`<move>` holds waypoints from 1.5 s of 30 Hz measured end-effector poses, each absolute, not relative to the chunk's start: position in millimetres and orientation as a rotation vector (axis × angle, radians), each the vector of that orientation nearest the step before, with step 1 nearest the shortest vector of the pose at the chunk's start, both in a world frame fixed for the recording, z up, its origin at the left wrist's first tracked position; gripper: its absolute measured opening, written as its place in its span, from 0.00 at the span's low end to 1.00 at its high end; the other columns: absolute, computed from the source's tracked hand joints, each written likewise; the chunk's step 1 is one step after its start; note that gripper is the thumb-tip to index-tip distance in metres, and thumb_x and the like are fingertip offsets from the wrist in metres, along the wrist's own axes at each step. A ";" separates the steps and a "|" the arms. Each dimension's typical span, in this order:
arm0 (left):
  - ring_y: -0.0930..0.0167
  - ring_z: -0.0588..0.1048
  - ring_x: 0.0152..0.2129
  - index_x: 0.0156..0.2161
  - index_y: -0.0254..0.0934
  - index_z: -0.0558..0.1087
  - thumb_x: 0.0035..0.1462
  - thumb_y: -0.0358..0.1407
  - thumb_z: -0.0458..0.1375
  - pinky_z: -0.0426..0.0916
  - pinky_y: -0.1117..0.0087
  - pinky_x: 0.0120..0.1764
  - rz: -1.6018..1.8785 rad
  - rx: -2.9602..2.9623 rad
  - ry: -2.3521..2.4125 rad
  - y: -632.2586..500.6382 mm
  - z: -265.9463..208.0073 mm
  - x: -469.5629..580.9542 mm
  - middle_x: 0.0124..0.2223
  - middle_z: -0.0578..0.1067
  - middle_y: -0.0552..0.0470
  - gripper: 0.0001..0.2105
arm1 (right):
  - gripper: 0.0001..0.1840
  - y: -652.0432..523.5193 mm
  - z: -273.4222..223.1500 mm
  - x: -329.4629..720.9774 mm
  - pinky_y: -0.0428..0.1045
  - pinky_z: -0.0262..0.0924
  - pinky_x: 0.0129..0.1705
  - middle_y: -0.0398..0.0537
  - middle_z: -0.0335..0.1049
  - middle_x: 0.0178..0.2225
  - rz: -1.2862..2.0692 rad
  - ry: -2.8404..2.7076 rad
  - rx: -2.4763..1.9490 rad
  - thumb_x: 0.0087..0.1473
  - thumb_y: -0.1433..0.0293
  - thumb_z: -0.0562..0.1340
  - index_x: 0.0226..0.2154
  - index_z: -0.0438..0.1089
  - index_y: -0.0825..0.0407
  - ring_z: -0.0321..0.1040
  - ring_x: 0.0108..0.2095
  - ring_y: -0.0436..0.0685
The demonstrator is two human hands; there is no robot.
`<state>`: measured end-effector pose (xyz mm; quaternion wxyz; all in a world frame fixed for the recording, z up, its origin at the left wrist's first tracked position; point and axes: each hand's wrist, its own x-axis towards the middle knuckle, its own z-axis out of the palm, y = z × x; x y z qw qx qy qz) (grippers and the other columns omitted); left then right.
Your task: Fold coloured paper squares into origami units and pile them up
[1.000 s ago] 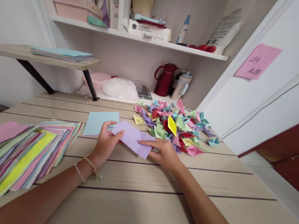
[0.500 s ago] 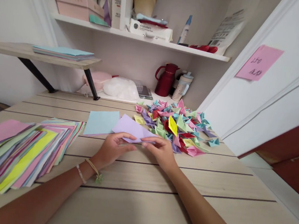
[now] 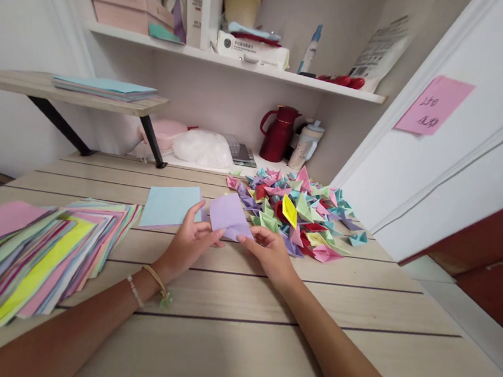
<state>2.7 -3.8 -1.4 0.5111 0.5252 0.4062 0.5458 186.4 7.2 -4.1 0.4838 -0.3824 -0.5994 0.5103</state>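
Between my two hands is a lilac sheet of paper [image 3: 229, 213], tilted up over the table. My left hand [image 3: 190, 239] pinches its lower left edge with the thumb, the index finger raised beside it. At the lower right corner, my right hand [image 3: 269, 253] grips the same sheet between thumb and fingers. Just behind my left hand lies a light blue sheet [image 3: 171, 204] with a lilac one peeking out beneath. A heap of folded paper boats [image 3: 296, 211] in many colours sits right behind my right hand.
A fanned stack of coloured paper [image 3: 41, 262] covers the table's left side. Behind stand a small wooden riser [image 3: 33, 83] with more sheets, a white plastic bag [image 3: 204, 149], a dark red jug [image 3: 279, 134] and a speckled cup [image 3: 305, 146]. A shelf [image 3: 246, 67] runs above.
The lilac sheet has turned from a wide, slanted shape to a narrower, more upright one. My left index finger has lifted off it and the left thumb now presses its edge.
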 end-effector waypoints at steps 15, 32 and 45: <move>0.63 0.71 0.47 0.51 0.33 0.68 0.42 0.34 0.65 0.64 0.61 0.51 1.233 1.209 0.876 0.9 -8.5 -0.7 0.49 0.73 0.43 0.27 | 0.30 2.2 7.7 195.5 0.49 0.59 0.32 0.49 0.70 0.39 0.615 -1.854 -1.055 0.44 0.69 0.64 0.52 0.64 0.46 0.64 0.29 0.53; 0.70 0.77 0.31 0.46 0.35 0.68 0.47 0.36 0.62 0.69 0.72 0.37 1.314 1.341 1.008 -4.2 -1.5 -1.6 0.32 0.79 0.50 0.19 | 0.26 7.7 -4.0 184.1 0.47 0.59 0.32 0.41 0.72 0.26 1.262 -1.303 -0.880 0.42 0.65 0.67 0.46 0.66 0.49 0.66 0.27 0.51; 0.71 0.76 0.25 0.31 0.33 0.72 0.48 0.38 0.61 0.69 0.71 0.35 1.143 1.274 0.969 1.7 0.0 -3.0 0.29 0.79 0.49 0.09 | 0.12 3.5 -1.2 184.2 0.44 0.52 0.25 0.41 0.67 0.19 1.352 -1.282 -0.962 0.38 0.63 0.69 0.19 0.72 0.54 0.58 0.21 0.47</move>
